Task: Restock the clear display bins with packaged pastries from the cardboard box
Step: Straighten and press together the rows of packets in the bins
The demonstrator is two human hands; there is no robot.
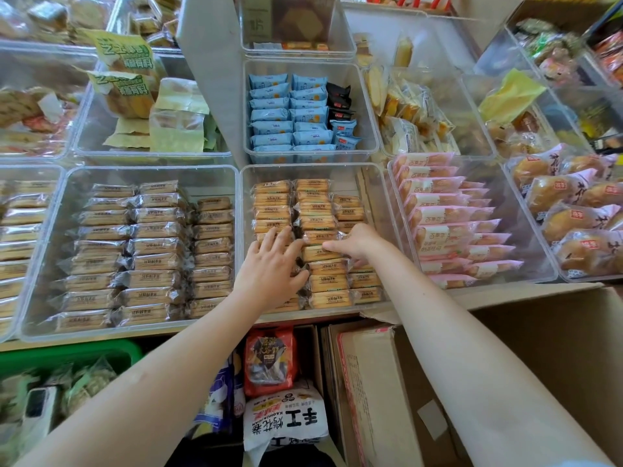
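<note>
1. Forearms: both bare, reaching from the bottom edge up into the middle bin.
2. Cardboard box (546,358): open, at lower right, just below the shelf edge; what it holds is not visible.
3. Left bin (47,251): clear plastic, holding three columns of brown wrapped biscuits.
4. Middle bin (371,183): clear plastic, directly ahead; its far right corner is bare.
5. Pink packets (438,210): stacked in the bin just right of the middle one.
6. Blue packets (286,119): two columns in the bin behind the middle one.
7. Pastry packets (313,203): golden, clear-wrapped, in three columns inside the middle bin.
8. Left hand (273,264): fingers spread and nearly straight, lying flat on the left column, gripping nothing.
9. Right hand (357,244): fingers curled down over packets in the right column, thumb pointing left across the centre column; whether it grips one cannot be told.
</note>
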